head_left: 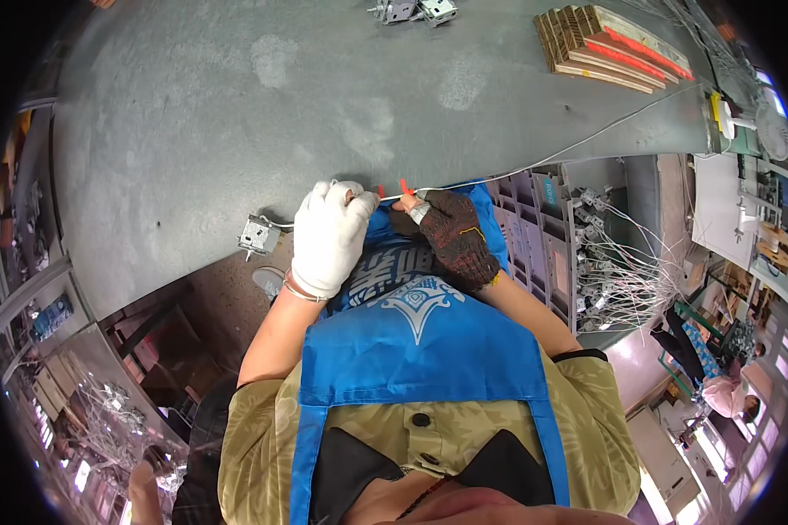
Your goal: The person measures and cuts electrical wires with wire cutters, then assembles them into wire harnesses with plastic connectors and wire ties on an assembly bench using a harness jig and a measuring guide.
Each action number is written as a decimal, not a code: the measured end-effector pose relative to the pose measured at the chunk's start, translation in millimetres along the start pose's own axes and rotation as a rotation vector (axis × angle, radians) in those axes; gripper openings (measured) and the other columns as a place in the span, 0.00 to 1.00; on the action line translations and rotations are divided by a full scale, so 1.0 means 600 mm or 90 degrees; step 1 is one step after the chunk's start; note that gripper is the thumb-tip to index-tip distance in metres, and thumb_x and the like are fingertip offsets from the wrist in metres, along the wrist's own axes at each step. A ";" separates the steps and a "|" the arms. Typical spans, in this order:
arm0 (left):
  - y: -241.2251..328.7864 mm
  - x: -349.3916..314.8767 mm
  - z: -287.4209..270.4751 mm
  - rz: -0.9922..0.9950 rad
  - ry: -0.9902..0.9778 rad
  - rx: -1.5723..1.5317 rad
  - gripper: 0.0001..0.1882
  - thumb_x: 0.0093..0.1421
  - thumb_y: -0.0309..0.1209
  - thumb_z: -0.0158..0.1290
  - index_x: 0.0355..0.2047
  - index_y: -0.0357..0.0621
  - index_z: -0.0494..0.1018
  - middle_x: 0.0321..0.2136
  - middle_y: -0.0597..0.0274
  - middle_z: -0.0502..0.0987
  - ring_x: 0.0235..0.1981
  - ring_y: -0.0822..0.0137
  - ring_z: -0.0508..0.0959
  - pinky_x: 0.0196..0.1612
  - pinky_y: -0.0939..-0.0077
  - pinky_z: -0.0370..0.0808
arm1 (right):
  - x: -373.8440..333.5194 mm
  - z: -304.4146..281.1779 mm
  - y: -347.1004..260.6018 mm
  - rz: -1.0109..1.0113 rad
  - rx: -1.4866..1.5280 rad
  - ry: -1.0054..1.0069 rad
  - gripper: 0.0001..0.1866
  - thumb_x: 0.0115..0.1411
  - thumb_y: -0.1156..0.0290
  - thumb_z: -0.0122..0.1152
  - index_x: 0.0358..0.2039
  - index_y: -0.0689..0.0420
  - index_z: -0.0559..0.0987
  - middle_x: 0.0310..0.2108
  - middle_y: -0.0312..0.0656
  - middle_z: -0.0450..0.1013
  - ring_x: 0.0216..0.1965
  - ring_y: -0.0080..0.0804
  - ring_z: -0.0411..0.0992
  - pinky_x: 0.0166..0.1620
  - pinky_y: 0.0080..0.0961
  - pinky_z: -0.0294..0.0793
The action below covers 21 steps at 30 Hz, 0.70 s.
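Left hand: white-gloved; pinches the white wire, middle of the frame;
Right hand: dark-gloved; pinches it near a red bit;
Wire: best held straight; tug gently.

This was a workshop. The desk was broad, grey and scuffed, with small metal units at its far edge and stacked boards at its far right corner. Right of the desk, many more such units trailed a thick spray of white wires. A fan stood by its right end. At its near edge showed a blue apron and gloved hands.
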<state>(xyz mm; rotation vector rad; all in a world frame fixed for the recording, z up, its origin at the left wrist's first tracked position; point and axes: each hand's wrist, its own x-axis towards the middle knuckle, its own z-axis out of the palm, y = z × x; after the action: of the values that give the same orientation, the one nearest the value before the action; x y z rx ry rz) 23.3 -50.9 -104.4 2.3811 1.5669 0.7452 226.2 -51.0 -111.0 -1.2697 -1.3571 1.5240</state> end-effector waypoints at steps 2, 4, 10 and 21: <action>0.000 0.000 0.000 -0.003 -0.001 -0.001 0.09 0.50 0.25 0.60 0.34 0.49 0.80 0.35 0.66 0.77 0.37 0.60 0.76 0.39 0.65 0.76 | 0.000 -0.008 0.006 -0.019 -0.049 -0.010 0.15 0.69 0.63 0.61 0.40 0.64 0.84 0.34 0.44 0.82 0.36 0.28 0.79 0.41 0.28 0.77; 0.000 0.000 0.001 -0.003 0.006 -0.005 0.09 0.51 0.25 0.60 0.34 0.48 0.80 0.34 0.65 0.77 0.37 0.59 0.76 0.39 0.65 0.76 | -0.002 -0.023 0.010 0.067 -0.079 -0.024 0.14 0.69 0.64 0.62 0.42 0.63 0.84 0.35 0.43 0.82 0.38 0.28 0.79 0.41 0.29 0.77; -0.002 0.000 0.003 0.001 0.015 -0.014 0.10 0.50 0.24 0.61 0.34 0.48 0.80 0.34 0.65 0.77 0.36 0.59 0.76 0.39 0.65 0.76 | -0.017 -0.023 0.009 0.160 0.077 0.008 0.16 0.69 0.61 0.60 0.46 0.60 0.85 0.40 0.43 0.82 0.42 0.29 0.78 0.50 0.28 0.75; -0.004 0.003 -0.004 0.002 -0.001 -0.035 0.10 0.49 0.24 0.61 0.34 0.48 0.80 0.34 0.65 0.78 0.36 0.59 0.76 0.39 0.66 0.76 | -0.013 -0.005 -0.022 0.254 0.209 0.066 0.14 0.69 0.65 0.61 0.42 0.64 0.85 0.36 0.43 0.83 0.39 0.26 0.80 0.47 0.25 0.77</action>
<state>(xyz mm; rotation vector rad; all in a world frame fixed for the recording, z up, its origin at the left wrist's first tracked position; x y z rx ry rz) 20.6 -48.5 -102.7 2.3457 1.5213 0.7768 230.1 -55.2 -96.4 -1.4354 -0.7727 1.8298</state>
